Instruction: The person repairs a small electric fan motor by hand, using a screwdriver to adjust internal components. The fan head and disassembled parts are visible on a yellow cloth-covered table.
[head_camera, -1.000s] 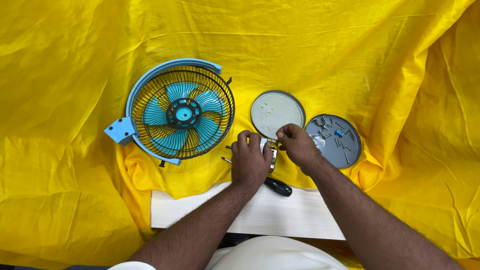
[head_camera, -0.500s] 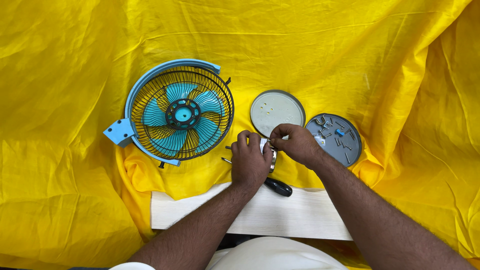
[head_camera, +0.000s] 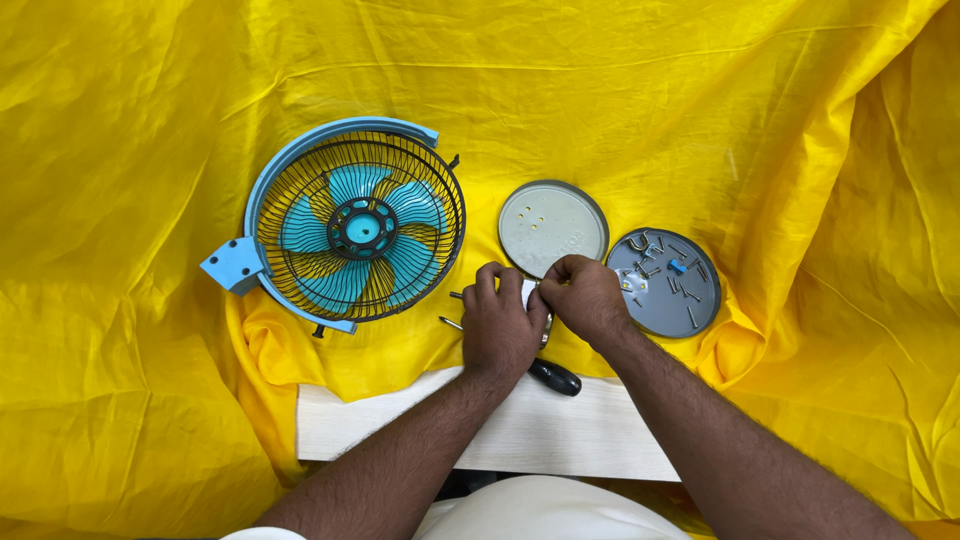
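Two round lids: grey one (head_camera: 665, 283) holds screws, both hands' grip closed on small white part (head_camera: 528, 292).

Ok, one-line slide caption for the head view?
Both hands, left and right, work a small part together between fan and two lids on yellow cloth.

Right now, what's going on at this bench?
A person works bare-handed over a yellow cloth. The left hand and right hand meet over a small pale part, mostly hidden under the fingers. A screwdriver with a black handle lies beneath the left hand. To the left lies a blue fan with a black wire guard. Behind the hands sits a round lid; to its right, a grey dish holding screws.
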